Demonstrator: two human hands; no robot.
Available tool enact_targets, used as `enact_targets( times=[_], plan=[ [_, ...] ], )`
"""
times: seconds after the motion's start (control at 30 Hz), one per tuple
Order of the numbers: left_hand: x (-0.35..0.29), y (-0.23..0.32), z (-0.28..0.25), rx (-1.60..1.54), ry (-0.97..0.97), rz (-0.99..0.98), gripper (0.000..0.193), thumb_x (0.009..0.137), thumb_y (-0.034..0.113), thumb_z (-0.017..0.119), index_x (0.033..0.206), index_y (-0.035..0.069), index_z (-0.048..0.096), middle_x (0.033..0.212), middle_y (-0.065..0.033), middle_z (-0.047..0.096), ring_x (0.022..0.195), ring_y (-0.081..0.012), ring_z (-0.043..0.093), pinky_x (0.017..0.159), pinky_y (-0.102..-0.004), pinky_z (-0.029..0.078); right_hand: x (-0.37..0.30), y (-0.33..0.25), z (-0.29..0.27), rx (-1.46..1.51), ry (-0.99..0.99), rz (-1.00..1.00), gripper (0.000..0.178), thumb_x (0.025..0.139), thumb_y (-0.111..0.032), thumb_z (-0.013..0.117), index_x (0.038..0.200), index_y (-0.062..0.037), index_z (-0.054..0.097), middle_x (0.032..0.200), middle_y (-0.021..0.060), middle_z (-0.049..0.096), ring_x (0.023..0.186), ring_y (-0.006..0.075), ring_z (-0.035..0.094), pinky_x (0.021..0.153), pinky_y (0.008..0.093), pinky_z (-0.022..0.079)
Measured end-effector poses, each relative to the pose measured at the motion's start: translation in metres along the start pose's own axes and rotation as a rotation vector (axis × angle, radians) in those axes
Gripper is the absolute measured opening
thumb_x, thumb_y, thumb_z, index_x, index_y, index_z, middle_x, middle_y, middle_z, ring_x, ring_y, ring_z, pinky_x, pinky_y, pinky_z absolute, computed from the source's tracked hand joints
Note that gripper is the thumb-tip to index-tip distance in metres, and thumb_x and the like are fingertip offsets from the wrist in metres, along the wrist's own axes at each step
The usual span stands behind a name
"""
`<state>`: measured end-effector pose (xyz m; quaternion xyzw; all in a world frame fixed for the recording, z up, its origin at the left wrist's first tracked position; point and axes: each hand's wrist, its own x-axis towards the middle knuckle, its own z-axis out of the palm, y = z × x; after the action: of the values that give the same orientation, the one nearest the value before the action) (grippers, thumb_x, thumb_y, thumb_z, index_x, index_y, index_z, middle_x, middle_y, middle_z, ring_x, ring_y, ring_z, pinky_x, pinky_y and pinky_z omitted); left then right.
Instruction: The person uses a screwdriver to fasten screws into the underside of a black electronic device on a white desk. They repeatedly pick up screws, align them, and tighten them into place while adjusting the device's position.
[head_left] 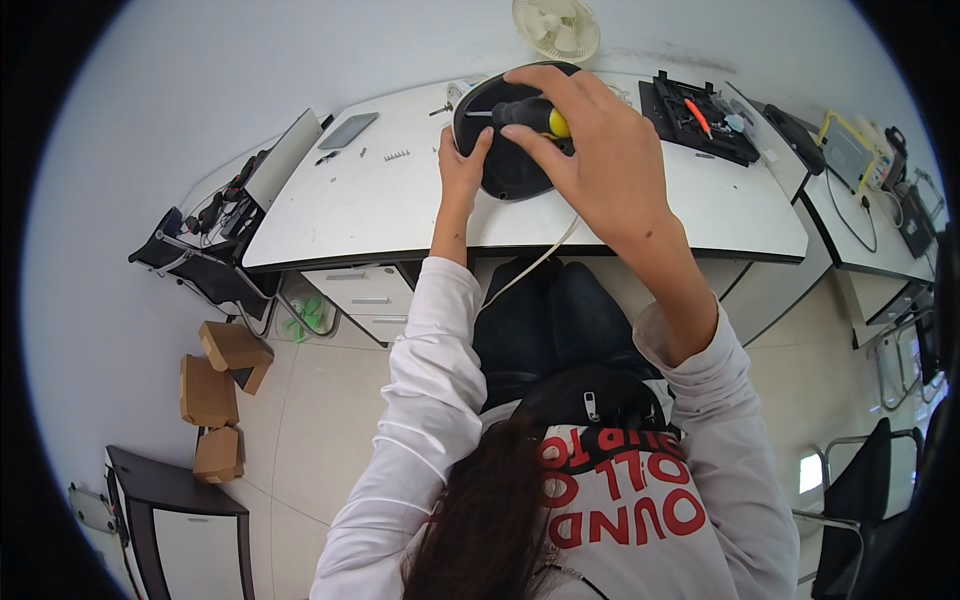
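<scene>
A round black base [515, 182] is tipped up on the white desk, its underside facing me. My left hand [462, 172] grips its left edge, thumb on the underside. In my right hand [618, 158] is a screwdriver [513, 114] with a black and yellow handle, pinched between thumb and fingers. Its shaft points left, across the base; whether the tip sits in a screw I cannot tell. Beyond the base shows a cream fan head [556, 27]; the link between them is hidden. A pale cord [545, 258] runs from the base down toward my lap.
Small screws [397, 155] lie in a row on the desk [340, 215], near a grey flat tablet-like thing [349, 130]. At the right is an open black tool case [705, 120] with an orange-handled tool [697, 117]. Cardboard boxes [208, 390] stand on the floor at left.
</scene>
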<state>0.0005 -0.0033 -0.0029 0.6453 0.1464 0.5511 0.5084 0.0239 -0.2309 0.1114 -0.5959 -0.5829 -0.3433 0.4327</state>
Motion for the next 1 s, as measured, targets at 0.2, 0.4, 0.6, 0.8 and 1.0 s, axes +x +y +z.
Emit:
enact_targets(
  times=[0.2, 0.4, 0.6, 0.8, 1.0],
  plan=[
    [0.0, 0.002, -0.001, 0.049, 0.002, -0.01, 0.04, 0.079, 0.026, 0.073, 0.103, 0.001, 0.053, 0.095, -0.0098, 0.061, 0.087, -0.0163, 0.057, 0.078, -0.0283, 0.046, 0.004, -0.004, 0.002, -0.062, -0.095, 0.054, 0.038, 0.082, -0.031, 0.065, 0.115, -0.0168, 0.055, 0.09, 0.0092, 0.059, 0.056, 0.0267, 0.061, 0.052, 0.0325, 0.05],
    [0.003, -0.006, -0.002, 0.01, -0.007, 0.007, 0.04, 0.079, 0.027, 0.073, 0.103, 0.001, 0.053, 0.094, -0.0095, 0.062, 0.085, -0.0155, 0.057, 0.078, -0.0282, 0.046, 0.002, -0.018, -0.015, -0.012, -0.224, 0.057, 0.039, 0.081, -0.017, 0.065, 0.118, -0.0203, 0.052, 0.108, 0.0064, 0.052, 0.073, 0.0261, 0.063, 0.06, 0.0336, 0.049],
    [0.002, -0.001, -0.001, 0.043, -0.007, -0.014, 0.043, 0.079, 0.027, 0.073, 0.105, 0.0, 0.052, 0.097, -0.011, 0.062, 0.088, -0.0171, 0.058, 0.078, -0.0283, 0.047, -0.001, -0.011, -0.016, -0.11, -0.139, -0.021, 0.037, 0.076, -0.005, 0.063, 0.111, -0.0161, 0.055, 0.094, 0.0049, 0.056, 0.064, 0.0261, 0.062, 0.054, 0.0332, 0.049],
    [0.0, 0.0, -0.001, 0.028, -0.003, -0.023, 0.042, 0.079, 0.027, 0.072, 0.106, 0.0, 0.053, 0.098, -0.0115, 0.062, 0.09, -0.0178, 0.058, 0.08, -0.0289, 0.046, -0.001, -0.015, -0.017, -0.149, -0.167, -0.011, 0.029, 0.079, -0.015, 0.066, 0.106, -0.016, 0.058, 0.089, 0.0049, 0.058, 0.063, 0.0249, 0.062, 0.053, 0.0314, 0.049],
    [0.001, -0.004, -0.001, 0.061, 0.015, -0.027, 0.046, 0.079, 0.03, 0.072, 0.107, 0.0, 0.053, 0.099, -0.0119, 0.061, 0.091, -0.0195, 0.057, 0.082, -0.03, 0.045, -0.001, -0.004, -0.018, -0.062, -0.037, 0.073, 0.03, 0.077, -0.024, 0.07, 0.104, -0.0156, 0.06, 0.088, 0.0046, 0.059, 0.062, 0.0213, 0.063, 0.055, 0.0299, 0.049]
  ],
)
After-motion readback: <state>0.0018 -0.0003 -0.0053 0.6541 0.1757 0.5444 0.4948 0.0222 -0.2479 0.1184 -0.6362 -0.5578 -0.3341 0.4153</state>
